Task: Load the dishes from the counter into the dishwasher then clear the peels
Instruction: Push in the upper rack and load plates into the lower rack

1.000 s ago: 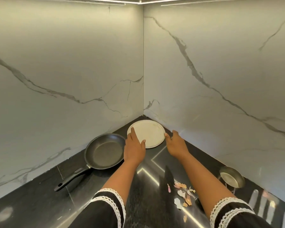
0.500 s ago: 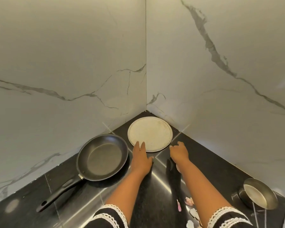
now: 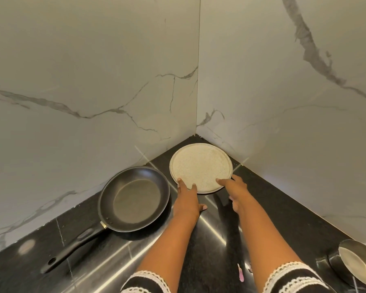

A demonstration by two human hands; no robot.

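A round speckled white plate lies flat on the black counter, pushed into the corner of the two marble walls. My left hand reaches forward with straight fingers, and its fingertips touch the plate's near left rim. My right hand lays its fingers over the near right rim, while the thumb hangs lower, apart from the plate. A black frying pan sits just left of the plate, its handle pointing to the near left. A few pink peels lie by my right forearm.
A small steel pot stands at the right edge of the counter. Marble walls close off the counter at the back and on both sides of the corner.
Both hands drew back from the plate's sides to its near edge, and their fingertips now rest on the rim. The view has tilted down; the plate has stayed put.
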